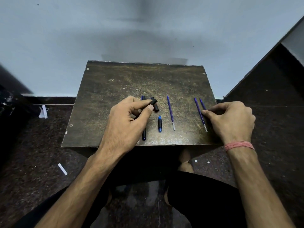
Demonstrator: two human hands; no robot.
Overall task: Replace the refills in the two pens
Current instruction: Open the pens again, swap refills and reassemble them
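Observation:
My left hand [128,119] pinches a short black pen barrel piece [154,101] between thumb and fingers. Right of its tip, a second black piece [155,106] lies on the small dark wooden table [102,99]. A whole black pen with blue ends [144,134] lies partly under my left hand. A short blue and black pen section [159,123] lies in the middle. One blue refill [170,112] lies alone right of it. Two more blue refills [199,112] lie at the table's right side, and my right hand [230,120] has its fingertips on the rightmost one [202,103].
The table stands against a pale wall. Its right edge runs just under my right hand. Dark speckled floor surrounds it, with white paper scraps [43,111] at the left and another strip [62,169] near my left forearm. My knees are below the table's front edge.

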